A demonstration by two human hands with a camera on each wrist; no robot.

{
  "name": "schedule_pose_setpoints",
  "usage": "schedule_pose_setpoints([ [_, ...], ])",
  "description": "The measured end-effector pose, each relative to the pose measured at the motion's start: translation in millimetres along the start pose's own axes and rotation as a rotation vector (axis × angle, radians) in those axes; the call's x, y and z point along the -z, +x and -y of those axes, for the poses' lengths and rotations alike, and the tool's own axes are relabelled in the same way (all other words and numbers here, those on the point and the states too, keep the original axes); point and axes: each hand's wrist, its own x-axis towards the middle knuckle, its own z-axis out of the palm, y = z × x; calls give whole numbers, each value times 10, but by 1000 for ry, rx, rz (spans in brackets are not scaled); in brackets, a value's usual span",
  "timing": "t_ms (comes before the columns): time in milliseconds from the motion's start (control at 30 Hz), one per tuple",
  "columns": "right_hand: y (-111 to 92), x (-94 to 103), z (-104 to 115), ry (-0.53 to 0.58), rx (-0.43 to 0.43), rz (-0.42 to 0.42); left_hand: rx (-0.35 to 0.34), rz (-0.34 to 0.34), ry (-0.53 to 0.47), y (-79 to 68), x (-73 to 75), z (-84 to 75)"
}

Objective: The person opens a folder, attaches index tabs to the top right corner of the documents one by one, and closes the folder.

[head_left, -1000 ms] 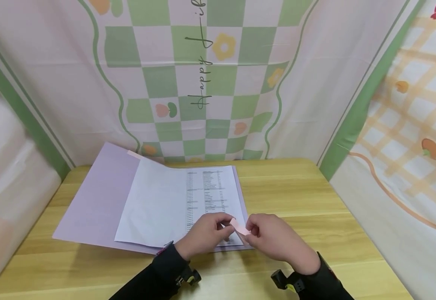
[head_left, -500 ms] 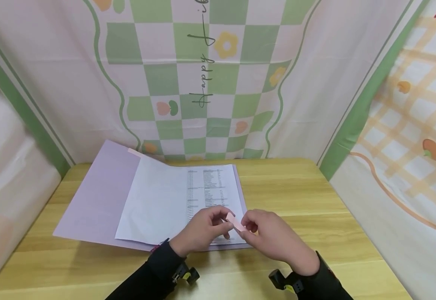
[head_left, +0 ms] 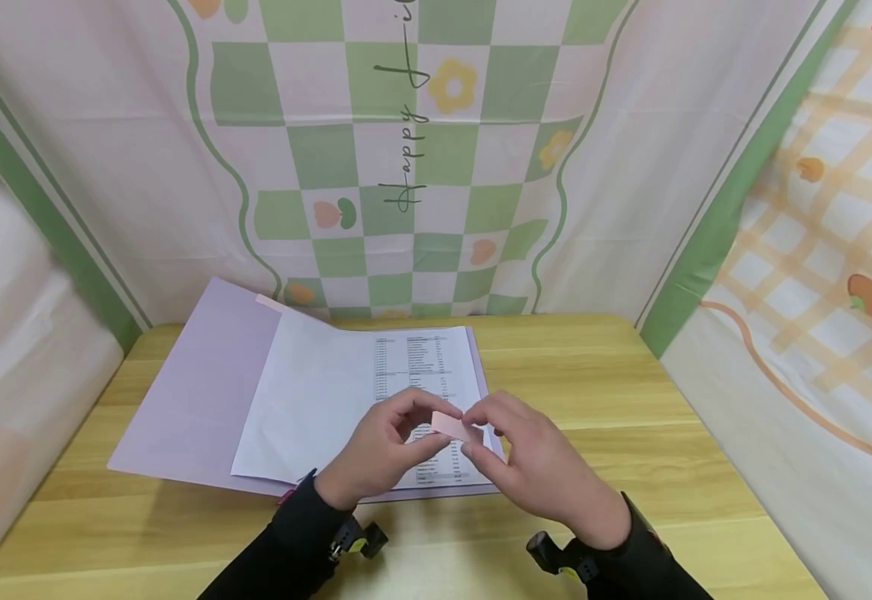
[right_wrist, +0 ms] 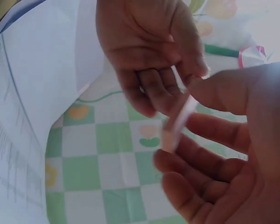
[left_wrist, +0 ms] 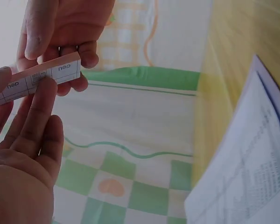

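Both hands hold a small pink sticky note pad (head_left: 451,426) above the right part of the open folder. My left hand (head_left: 376,446) pinches it between thumb and fingers. The fingertips of my right hand (head_left: 533,458) grip at its right end. In the left wrist view, the printed back of the pad (left_wrist: 56,72) shows lettering and a grid, with a left fingertip against it. In the right wrist view the pad (right_wrist: 177,123) looks blurred and lies between the right thumb and fingers. Printed sheets (head_left: 436,354) lie in the purple folder (head_left: 196,383).
A blank page (head_left: 304,400) is turned to the left, with a pink strip (head_left: 268,302) at its top edge. The folder lies on a wooden table (head_left: 578,383). Patterned cloth (head_left: 443,167) hangs behind the table and along both sides.
The hands have lifted and shifted slightly left with the pad. It has turned to show a broader pink face, and the fingers of both hands have spread wider around it.
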Motion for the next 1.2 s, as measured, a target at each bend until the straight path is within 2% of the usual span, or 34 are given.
schedule_pose_setpoints([
  [267,121,32,128,18,113,-167,-170,-36,37,20,47,-180],
  [667,194,65,246,-20,238,-307,-245,-63,177,50,89,-364],
  [800,190,85,271,-17,247,-328,-272,-67,218,58,96,-384],
  [1000,195,107,292,48,256,-348,-309,-60,251,62,104,-424],
  [1200,200,162,347,98,173,-296,-341,-52,282,61,114,-463],
])
